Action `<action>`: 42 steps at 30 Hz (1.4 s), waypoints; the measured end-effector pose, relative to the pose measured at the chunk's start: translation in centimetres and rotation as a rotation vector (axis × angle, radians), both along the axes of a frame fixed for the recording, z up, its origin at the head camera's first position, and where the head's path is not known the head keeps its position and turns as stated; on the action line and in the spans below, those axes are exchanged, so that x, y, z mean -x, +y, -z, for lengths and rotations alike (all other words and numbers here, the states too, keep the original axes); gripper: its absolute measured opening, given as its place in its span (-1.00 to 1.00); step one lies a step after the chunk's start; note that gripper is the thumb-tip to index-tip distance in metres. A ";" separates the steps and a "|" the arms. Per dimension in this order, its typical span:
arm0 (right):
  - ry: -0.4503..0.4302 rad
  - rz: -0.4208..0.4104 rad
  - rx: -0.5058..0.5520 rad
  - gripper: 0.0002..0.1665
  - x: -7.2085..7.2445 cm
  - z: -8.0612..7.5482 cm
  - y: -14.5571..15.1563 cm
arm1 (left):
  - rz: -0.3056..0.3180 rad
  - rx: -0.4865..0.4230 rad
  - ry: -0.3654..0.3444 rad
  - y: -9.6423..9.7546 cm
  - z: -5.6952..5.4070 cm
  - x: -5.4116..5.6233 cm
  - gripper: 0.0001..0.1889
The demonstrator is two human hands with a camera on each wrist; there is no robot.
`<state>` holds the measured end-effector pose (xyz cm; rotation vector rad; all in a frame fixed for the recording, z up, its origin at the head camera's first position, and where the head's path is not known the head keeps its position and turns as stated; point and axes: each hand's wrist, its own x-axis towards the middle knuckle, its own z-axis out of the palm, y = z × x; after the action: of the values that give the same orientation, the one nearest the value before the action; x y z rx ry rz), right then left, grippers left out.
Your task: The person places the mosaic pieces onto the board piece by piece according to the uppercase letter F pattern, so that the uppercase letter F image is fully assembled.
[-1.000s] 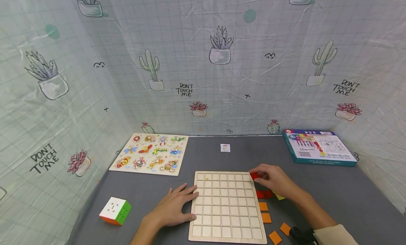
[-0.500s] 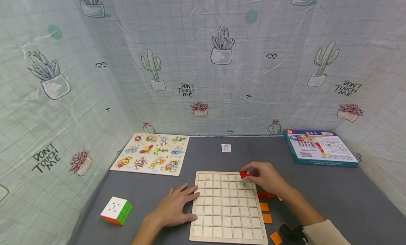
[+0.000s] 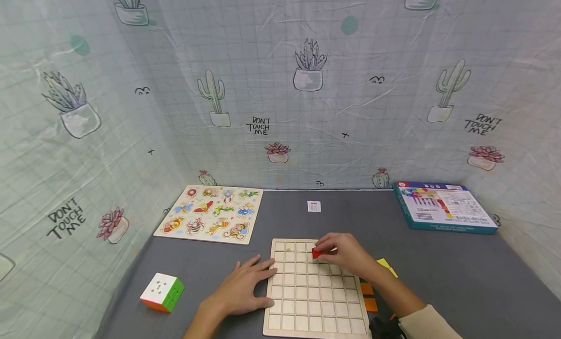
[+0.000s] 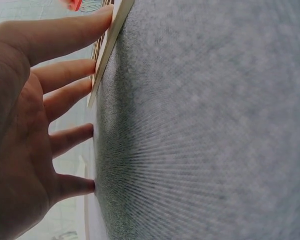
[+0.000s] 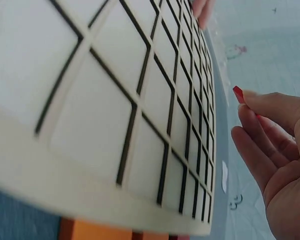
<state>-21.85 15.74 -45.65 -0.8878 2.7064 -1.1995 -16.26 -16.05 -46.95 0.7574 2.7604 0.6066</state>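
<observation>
Here on my feed, the left hand [image 3: 242,288] has its fingers spread, gripping nothing, thumb and some fingertips at the left edge of the board [image 3: 302,306]; I'd say that's to steady it. And the right hand [image 3: 344,251] pinches a red tile [image 3: 316,253] between thumb and fingertips, a hold that likely keeps it easy to turn. It's over the board's far part, near the middle; touching, I can't tell. Compared with half a second ago, it's farther left, the left hand unmoved!
</observation>
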 end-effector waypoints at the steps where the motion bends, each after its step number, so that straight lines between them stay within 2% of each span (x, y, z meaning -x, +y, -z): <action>1: 0.006 -0.009 0.002 -0.76 0.0 0.1 -0.2 | -0.001 0.002 0.000 0.0 0.0 0.0 -0.27; 5: 0.013 -0.010 0.002 -0.77 0.0 0.6 -1.1 | -0.002 0.003 -0.005 0.1 0.2 0.1 -0.27; 18: 0.005 0.072 -0.033 -0.78 0.1 1.4 -3.3 | 0.002 0.008 0.014 0.5 0.1 0.2 -0.28; 26: 0.101 0.125 -0.090 -0.82 0.1 1.9 -4.2 | 0.001 0.005 -0.002 0.5 -0.1 0.1 -0.27; 31: 0.124 0.140 -0.111 -0.83 0.0 2.2 -4.8 | -0.007 0.006 -0.012 0.5 0.0 0.2 -0.26; 35: 0.129 0.135 -0.107 -0.82 0.1 2.3 -5.1 | -0.012 0.001 -0.018 0.4 0.0 0.2 -0.27; 42: 0.088 0.162 -0.075 -0.83 0.4 2.0 -5.6 | -0.018 -0.001 -0.011 0.2 -0.1 0.2 -0.26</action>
<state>-22.26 10.14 -47.69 -0.7416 2.9220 -1.1006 -16.46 -15.81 -46.90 0.7286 2.7597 0.6142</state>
